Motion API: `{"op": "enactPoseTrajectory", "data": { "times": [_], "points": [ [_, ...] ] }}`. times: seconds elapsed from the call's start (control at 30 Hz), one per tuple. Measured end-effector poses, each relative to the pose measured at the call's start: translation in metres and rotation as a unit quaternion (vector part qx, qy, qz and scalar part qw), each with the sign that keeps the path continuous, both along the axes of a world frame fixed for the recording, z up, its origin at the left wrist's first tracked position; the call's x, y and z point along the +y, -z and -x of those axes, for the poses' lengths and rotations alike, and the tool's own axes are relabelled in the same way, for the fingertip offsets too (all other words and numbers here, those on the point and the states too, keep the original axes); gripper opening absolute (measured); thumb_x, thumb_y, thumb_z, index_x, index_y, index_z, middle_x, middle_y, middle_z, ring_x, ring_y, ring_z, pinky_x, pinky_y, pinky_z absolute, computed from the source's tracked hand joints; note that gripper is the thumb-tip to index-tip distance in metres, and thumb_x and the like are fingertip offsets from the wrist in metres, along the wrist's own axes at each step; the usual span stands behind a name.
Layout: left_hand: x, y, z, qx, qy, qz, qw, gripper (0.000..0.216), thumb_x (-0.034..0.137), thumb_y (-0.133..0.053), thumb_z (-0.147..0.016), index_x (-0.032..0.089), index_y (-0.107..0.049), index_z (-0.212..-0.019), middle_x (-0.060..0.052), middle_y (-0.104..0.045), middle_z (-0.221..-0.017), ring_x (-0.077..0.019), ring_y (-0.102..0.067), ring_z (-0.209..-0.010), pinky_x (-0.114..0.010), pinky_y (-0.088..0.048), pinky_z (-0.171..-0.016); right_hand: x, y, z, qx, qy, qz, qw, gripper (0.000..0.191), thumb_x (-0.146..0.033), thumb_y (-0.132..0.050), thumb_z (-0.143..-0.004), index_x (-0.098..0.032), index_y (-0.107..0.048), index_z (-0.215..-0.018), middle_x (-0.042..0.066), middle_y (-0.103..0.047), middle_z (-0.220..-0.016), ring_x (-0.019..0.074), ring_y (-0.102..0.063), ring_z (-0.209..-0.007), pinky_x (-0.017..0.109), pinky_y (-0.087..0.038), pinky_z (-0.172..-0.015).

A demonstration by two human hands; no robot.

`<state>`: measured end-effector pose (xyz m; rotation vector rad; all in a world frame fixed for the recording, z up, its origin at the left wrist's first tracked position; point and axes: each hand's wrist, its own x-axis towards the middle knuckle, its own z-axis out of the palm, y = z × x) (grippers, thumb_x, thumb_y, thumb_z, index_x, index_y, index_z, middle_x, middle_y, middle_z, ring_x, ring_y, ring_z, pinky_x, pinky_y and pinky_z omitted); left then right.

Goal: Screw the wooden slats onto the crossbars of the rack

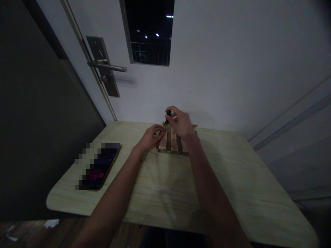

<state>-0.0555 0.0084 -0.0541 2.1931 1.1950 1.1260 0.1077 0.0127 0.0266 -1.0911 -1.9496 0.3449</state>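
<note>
My right hand [181,122] is closed around the black handle of a screwdriver [168,116], held upright with its shaft pointing down. Below it, on the table, lies a small wooden slatted piece [173,143] with light slats and dark dots along them that look like screws or holes. At its left side is my left hand [151,135], thumb and fingers pinched together close to the screwdriver's lower end. What those fingers grip is too small to make out. My right hand and forearm cover the right part of the slatted piece.
The pale wood-grain table [165,193] stands against a white door [219,69] with a metal handle [108,66] and a dark window [152,31]. A phone [107,165], partly pixelated, lies on the table's left. White scraps [51,223] are on the floor at lower left.
</note>
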Motion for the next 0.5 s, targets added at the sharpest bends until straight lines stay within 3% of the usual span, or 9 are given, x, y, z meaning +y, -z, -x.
{"op": "enactPoseTrajectory", "data": {
  "times": [0.2,0.37,0.5],
  "points": [
    [0.0022,0.0024,0.0003,-0.005,0.001,0.001,1.000,0.019,0.028,-0.054,-0.085,0.017,-0.065,-0.097,-0.009,-0.059,-0.109,-0.0188,-0.059,-0.098,-0.028,-0.052,-0.073,0.0012,0.0014,0.0027,0.010,0.006,0.019,1.000,0.020,-0.029,-0.054,-0.085,-0.019,-0.058,-0.101,0.005,-0.065,-0.078,0.0149,-0.063,-0.068,0.025,-0.047,-0.062],
    [0.0026,0.0022,0.0006,0.002,0.003,-0.001,1.000,0.020,0.029,-0.054,-0.085,0.018,-0.066,-0.097,-0.008,-0.060,-0.110,-0.0185,-0.059,-0.098,-0.029,-0.052,-0.076,-0.0028,-0.0009,0.0052,-0.015,-0.013,0.037,0.999,0.037,-0.023,-0.047,-0.086,-0.021,-0.051,-0.123,0.008,-0.067,-0.093,0.0169,-0.064,-0.074,0.027,-0.049,-0.064],
    [0.0012,0.0006,0.0000,0.003,0.002,0.002,1.000,0.020,0.028,-0.055,-0.085,0.018,-0.066,-0.097,-0.008,-0.060,-0.110,-0.0184,-0.060,-0.098,-0.029,-0.052,-0.076,-0.0029,-0.0011,0.0048,-0.038,-0.020,0.035,0.998,0.043,-0.021,-0.043,-0.086,-0.019,-0.047,-0.129,0.009,-0.067,-0.092,0.0179,-0.064,-0.075,0.028,-0.048,-0.065]
  ]
}}
